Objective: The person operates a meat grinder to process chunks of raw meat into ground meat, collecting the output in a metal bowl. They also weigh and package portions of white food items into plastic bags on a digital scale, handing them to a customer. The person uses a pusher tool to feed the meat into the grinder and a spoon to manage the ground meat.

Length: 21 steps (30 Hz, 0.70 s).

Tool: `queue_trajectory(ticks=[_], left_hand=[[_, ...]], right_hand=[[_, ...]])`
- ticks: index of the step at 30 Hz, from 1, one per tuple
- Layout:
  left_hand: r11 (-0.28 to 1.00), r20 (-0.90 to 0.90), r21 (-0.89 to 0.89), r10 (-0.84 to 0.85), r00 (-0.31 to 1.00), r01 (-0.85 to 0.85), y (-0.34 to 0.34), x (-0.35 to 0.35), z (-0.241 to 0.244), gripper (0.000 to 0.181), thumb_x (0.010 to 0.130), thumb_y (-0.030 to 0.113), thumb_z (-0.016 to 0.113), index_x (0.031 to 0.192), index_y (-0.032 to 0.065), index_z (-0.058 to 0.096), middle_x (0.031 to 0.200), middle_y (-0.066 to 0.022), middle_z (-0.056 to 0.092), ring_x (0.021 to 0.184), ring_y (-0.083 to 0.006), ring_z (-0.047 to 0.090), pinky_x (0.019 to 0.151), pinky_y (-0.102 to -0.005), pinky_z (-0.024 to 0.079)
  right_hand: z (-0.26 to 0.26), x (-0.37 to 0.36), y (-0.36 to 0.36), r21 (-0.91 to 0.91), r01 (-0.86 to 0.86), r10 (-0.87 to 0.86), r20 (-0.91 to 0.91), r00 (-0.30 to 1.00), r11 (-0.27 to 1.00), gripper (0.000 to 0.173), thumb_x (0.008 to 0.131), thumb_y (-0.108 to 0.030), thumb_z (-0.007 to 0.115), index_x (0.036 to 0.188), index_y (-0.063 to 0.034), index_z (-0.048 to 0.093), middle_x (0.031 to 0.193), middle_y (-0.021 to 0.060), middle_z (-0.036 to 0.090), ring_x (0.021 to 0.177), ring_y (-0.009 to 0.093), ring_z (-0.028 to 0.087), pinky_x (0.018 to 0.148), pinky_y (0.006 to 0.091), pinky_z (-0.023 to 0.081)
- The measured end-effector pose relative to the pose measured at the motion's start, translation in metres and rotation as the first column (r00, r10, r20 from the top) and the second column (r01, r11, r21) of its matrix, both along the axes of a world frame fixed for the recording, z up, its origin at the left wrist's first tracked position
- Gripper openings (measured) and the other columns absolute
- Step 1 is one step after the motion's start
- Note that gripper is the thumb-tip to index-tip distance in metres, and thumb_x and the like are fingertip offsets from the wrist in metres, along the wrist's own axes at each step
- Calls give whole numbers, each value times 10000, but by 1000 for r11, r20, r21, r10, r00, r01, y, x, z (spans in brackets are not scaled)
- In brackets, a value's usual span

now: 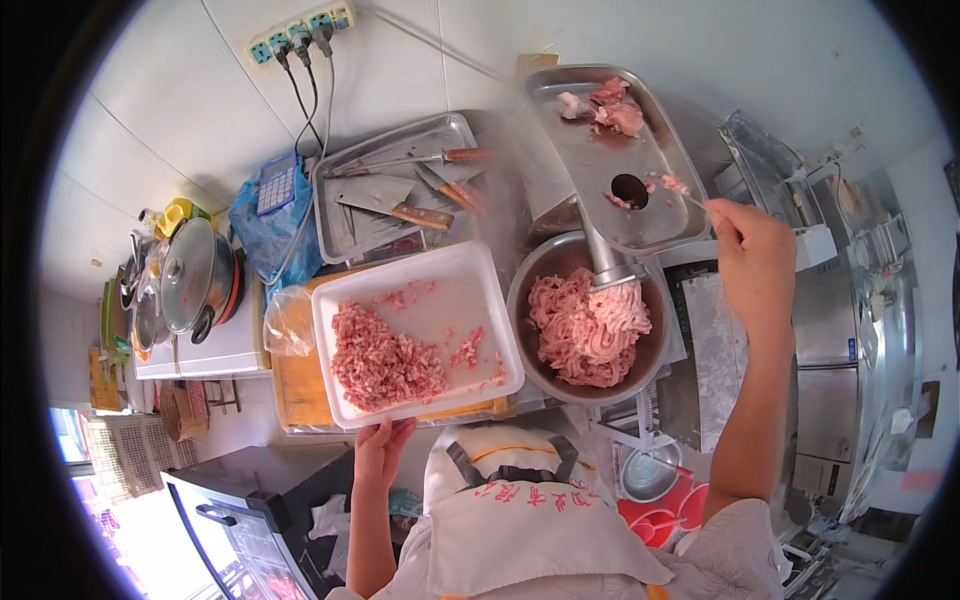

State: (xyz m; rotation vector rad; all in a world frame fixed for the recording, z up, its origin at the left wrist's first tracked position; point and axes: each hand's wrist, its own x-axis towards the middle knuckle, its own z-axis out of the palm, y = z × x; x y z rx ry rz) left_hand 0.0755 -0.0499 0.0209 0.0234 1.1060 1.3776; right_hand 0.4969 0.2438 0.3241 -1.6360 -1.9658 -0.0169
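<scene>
My left hand (384,448) grips the near rim of a white plastic tray (457,279), fingers beneath it. A heap of coarsely ground meat (382,360) fills the tray's left part, with scraps at the right. My right hand (754,259) pinches a thin metal utensil (699,202) with ground meat on its end; its shape is partly hidden. It is over the steel feed pan (600,178) of a meat grinder, right of the round feed hole (629,191). Minced strands hang from the grinder's outlet (611,271) onto minced meat (562,322) in a steel bowl (526,360).
Raw meat chunks (619,112) lie at the pan's far end. A metal tray (330,225) holds a cleaver (386,199), a knife (450,187) and a honing steel (450,156). Further left are a calculator (277,184) on a blue bag and a lidded pot (196,276).
</scene>
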Motion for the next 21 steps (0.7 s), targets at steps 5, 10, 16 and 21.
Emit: queue_trajectory(ticks=[5, 10, 16, 21], left_hand=[[1000, 11, 18, 1, 1000, -1, 2, 2, 3, 302, 1088, 108, 540, 1320, -86, 544, 1247, -217, 681, 1133, -319, 705, 1023, -428, 591], [1000, 2, 20, -5, 1000, 5, -1, 1, 3, 303, 1091, 111, 533, 1321, -86, 543, 1236, -216, 686, 1121, -318, 711, 1015, -430, 596], [1000, 0, 2, -23, 1000, 23, -2, -3, -2, 301, 1090, 113, 537, 1311, -90, 548, 1233, -219, 687, 1119, -313, 709, 1018, -430, 592], [1000, -13, 17, -17, 1000, 17, 6, 1, 5, 305, 1087, 120, 548, 1303, -96, 550, 1228, -216, 688, 1119, -311, 708, 1013, -427, 594]], right_hand=[[-20, -2, 4, -34, 19, -18, 39, 999, 999, 149, 947, -94, 675, 1048, -15, 750, 850, 195, 701, 736, 364, 668, 682, 415, 505], [-5, -20, -16, -104, -8, -8, -157, 988, 995, 133, 927, -57, 680, 1031, -3, 742, 837, 202, 696, 734, 368, 662, 671, 402, 498], [-23, -19, -12, -37, -78, 77, -36, 996, 996, 153, 941, -82, 688, 1062, -14, 752, 818, 183, 699, 696, 322, 653, 666, 378, 496], [-11, -13, -17, -27, 37, -41, -166, 985, 999, 172, 964, -107, 689, 1089, -10, 757, 808, 165, 698, 668, 253, 629, 656, 350, 487]])
